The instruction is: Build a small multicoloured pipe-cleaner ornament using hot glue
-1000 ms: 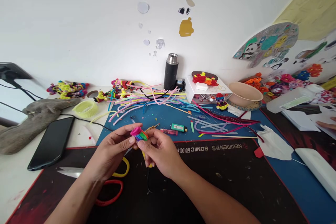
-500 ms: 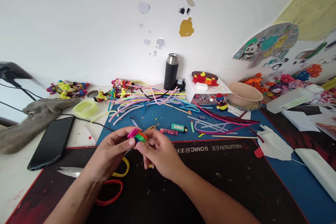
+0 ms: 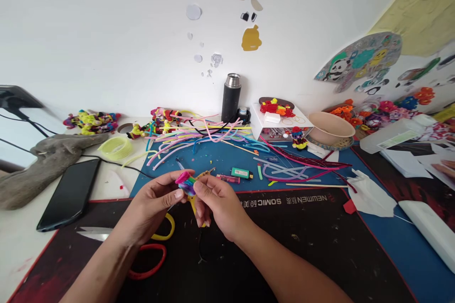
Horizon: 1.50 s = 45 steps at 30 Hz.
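Above the black desk mat, both my hands hold a small rainbow-coloured pipe-cleaner piece (image 3: 186,184), with pink, green, blue and purple showing. My left hand (image 3: 154,201) pinches its left side between thumb and fingers. On its right side, the thumb and index finger of my right hand (image 3: 218,206) are pressed together on it. Something yellow (image 3: 193,203) shows below the piece, next to my right fingers; its kind is unclear. Large scissors (image 3: 147,260) with red and yellow handles lie under my left forearm, partly hidden.
Loose pipe cleaners (image 3: 199,135) lie across the back, before a black flask (image 3: 231,99). A green lighter (image 3: 241,173) is beyond my right hand. A phone (image 3: 69,194) and driftwood (image 3: 39,165) lie left. Another person's hand (image 3: 446,169) shows at the right edge.
The rainbow piece has turned in my fingers: more blue and purple faces me, and the orange edge is out of sight. More yellow shows beneath it. My hands have hardly shifted.
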Motion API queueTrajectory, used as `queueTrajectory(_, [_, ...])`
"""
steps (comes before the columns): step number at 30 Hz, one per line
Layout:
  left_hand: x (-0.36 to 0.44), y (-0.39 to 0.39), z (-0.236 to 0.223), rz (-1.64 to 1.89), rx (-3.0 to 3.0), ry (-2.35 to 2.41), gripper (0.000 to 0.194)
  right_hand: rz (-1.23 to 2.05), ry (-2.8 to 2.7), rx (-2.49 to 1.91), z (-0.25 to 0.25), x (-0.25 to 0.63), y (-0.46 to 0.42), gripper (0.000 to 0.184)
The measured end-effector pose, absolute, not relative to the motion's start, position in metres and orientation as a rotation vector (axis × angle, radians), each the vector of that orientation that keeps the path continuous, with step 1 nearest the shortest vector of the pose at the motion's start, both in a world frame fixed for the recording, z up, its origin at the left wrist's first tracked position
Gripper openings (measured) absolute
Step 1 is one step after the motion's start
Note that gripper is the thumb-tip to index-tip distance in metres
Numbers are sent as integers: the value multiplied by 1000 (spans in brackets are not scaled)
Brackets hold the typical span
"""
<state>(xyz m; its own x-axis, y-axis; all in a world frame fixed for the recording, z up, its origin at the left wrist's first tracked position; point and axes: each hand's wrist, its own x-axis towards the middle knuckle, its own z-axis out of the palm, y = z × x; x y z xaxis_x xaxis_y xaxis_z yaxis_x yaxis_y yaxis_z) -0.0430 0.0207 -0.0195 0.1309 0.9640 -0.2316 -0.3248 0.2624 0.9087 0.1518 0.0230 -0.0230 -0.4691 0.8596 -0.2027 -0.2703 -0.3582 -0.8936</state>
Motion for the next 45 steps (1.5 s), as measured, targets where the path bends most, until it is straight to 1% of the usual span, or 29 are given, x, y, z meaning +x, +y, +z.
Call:
queueTrajectory(7, [-35,19,-18,1159,796,1039,43,1936,-1090,-887,-24,150,22,57])
queueTrajectory(12, [-44,20,-20,1238,764,1055,44,1919,-1095,-882,-21,152,22,59])
queueTrajectory(17, [-46,23,-10,1361,792,1086,43,1796,-1102,-911,-14,157,27,59])
queueTrajectory(21, [-44,23,-7,1349,784,1073,39,1641,-1059,-927,-9,163,34,62])
queueTrajectory(25, [-45,25,-10,1338,817,1073,42,1510,-1026,-920,-9,169,40,65])
queueTrajectory(28, [-46,26,-12,1352,826,1066,43,1454,-1020,-876,-13,171,42,67])
queueTrajectory(31, [-47,28,-12,1387,820,1053,42,1436,-1025,-822,-20,170,44,73])
queueTrajectory(35, [-48,30,-14,1412,794,1028,38,1406,-1037,-871,-28,166,48,77])
queueTrajectory(39, [-50,31,-16,1403,828,988,37,1385,-1015,-952,-32,164,45,72])
queueTrajectory(43, [-54,34,-18,1410,854,956,38,1490,-1191,-974,-31,168,35,60])
queueTrajectory(45, [-56,35,-20,1427,820,937,39,1542,-1248,-961,-29,172,28,57])
